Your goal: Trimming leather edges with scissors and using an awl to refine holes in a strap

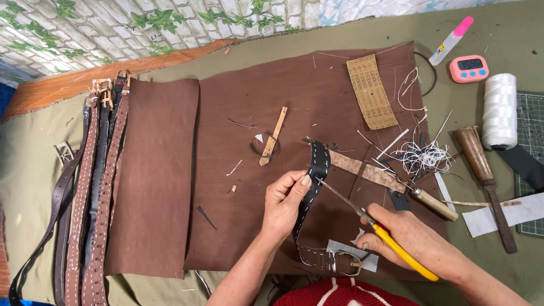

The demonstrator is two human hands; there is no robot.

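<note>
My left hand (285, 199) pinches the black belt (315, 170) between thumb and fingers, about mid-strap, holding it arched up off the desk. White stitching runs along both edges. Buckle end (340, 263) lies flat near my body, on a white scrap.

My right hand (409, 238) is closed round yellow-handled pliers (381, 232). Their thin metal nose touches the belt edge just beside my left thumb (can't tell whether it grips a thread or a needle there).

Under both hands: a brown leather sheet (272, 90) spread over the olive-covered desk (498, 45). On it, a small tan strap piece (273, 137) ahead of the left hand, a stamped tan strip (371, 90) farther out, a tangle of white thread offcuts (422, 156) to the right.

Right of the pliers: a wooden-handled awl (433, 204), then a larger wooden-handled tool (484, 175), a white thread spool (500, 110), a pink timer (468, 68).

Far left: a row of finished brown belts (93, 187) laid side by side.
</note>
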